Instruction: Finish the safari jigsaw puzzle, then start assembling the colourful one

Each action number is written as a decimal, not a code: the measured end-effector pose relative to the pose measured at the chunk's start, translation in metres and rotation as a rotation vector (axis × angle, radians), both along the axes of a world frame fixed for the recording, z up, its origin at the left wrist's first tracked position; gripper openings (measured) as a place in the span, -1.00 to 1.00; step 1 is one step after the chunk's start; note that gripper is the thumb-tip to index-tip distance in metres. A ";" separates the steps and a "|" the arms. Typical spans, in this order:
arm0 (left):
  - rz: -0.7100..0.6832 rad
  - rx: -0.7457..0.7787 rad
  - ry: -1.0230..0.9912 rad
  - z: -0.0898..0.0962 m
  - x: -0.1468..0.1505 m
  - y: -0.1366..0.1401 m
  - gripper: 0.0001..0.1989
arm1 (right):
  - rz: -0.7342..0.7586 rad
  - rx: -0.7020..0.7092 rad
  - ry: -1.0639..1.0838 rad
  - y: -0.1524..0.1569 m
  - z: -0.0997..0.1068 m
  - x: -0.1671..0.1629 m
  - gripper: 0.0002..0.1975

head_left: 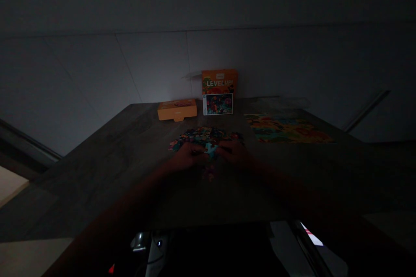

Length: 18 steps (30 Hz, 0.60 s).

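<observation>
A light blue jigsaw puzzle piece (211,150) is held up between both hands, above the table; whether it is one piece or two joined is too dim to tell. My left hand (185,156) pinches its left side, and my right hand (235,153) grips the right side with closed fingers. Just behind the hands lies a heap of dark, colourful puzzle pieces (203,133), partly hidden by them. Closer to me, below the light blue piece, some pinkish puzzle pieces (209,174) lie on the table.
An orange puzzle box (219,84) marked "LEVEL UP!" stands at the back of the grey table (130,147). Left of it lies an orange box part (177,110) with a tab. A colourful picture sheet (289,130) lies flat on the right. The room is dim.
</observation>
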<state>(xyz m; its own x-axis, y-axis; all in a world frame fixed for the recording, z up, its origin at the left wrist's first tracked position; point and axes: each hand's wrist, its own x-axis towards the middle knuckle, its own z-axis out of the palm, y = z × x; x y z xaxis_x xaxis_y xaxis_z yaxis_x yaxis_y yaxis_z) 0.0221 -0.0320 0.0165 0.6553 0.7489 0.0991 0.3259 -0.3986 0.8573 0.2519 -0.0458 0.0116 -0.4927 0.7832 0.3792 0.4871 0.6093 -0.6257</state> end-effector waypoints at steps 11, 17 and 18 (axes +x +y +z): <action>0.398 0.339 0.256 0.002 -0.014 0.020 -0.67 | -0.180 -0.026 -0.054 0.003 -0.004 -0.004 -0.63; 0.852 0.328 0.628 0.011 -0.027 0.034 -0.62 | -0.509 0.221 -0.139 0.022 -0.008 0.003 -0.69; 0.888 0.318 0.649 0.010 -0.030 0.037 -0.60 | -0.518 0.248 -0.166 0.026 -0.011 0.004 -0.64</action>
<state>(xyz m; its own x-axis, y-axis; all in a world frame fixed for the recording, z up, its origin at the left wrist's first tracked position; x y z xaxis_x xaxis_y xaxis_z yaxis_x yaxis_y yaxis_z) -0.0079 0.0053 0.0268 -0.0955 0.9744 0.2035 0.9450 0.0245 0.3262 0.2555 -0.0193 0.0010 -0.1389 0.8354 0.5319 0.8390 0.3846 -0.3850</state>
